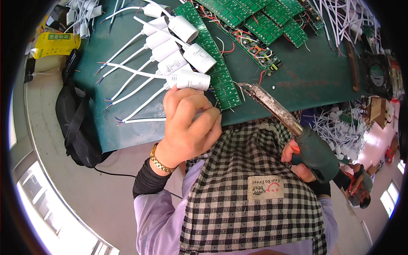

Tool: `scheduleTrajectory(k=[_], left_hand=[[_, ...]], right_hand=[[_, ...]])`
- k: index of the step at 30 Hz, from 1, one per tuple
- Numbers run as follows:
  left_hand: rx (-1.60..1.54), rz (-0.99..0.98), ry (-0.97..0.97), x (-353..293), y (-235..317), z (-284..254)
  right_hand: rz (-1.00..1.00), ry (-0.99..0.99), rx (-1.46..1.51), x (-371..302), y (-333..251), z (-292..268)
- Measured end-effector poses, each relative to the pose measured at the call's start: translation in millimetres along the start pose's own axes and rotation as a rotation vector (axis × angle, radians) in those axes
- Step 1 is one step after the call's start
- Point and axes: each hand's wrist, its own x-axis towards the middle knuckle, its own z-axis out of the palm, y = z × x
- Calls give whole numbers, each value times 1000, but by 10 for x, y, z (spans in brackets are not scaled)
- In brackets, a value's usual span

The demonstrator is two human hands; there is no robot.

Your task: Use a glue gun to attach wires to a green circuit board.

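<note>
My left hand (pixel 191 121) is closed at the table's near edge, fingers curled round a white plastic cylinder mostly hidden under them. A white cable (pixel 144 120) runs into this hand from the left. Just beyond my knuckles, another white cylinder (pixel 188 80) lies across the row. Several more such cylinders (pixel 171 63) with cables pointing left lie along a long green circuit board strip (pixel 223 83). In my right hand (pixel 297 163) is a soldering gun (pixel 316 153) with a dark green body and red trigger. Its bent tip (pixel 243 86) is right of the strip's near end, apart from it.
Green circuit boards (pixel 263 25) with red and white wires fill the far middle of the green table (pixel 314 76). White cables (pixel 340 21) lie far right, near a small black fan (pixel 377 76). A black bag (pixel 76 123) hangs at the left edge. Another person (pixel 361 187) is at lower right.
</note>
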Motion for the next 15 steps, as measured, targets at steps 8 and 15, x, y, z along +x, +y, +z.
scheduleTrajectory(k=[8, 15], left_hand=[[28, -14, 47, 16, 17, 1], [148, -26, 11, 74, 1, -18]], right_hand=[[-37, -31, -30, -6, 25, 0], [119, -124, -42, 273, -376, -47]])
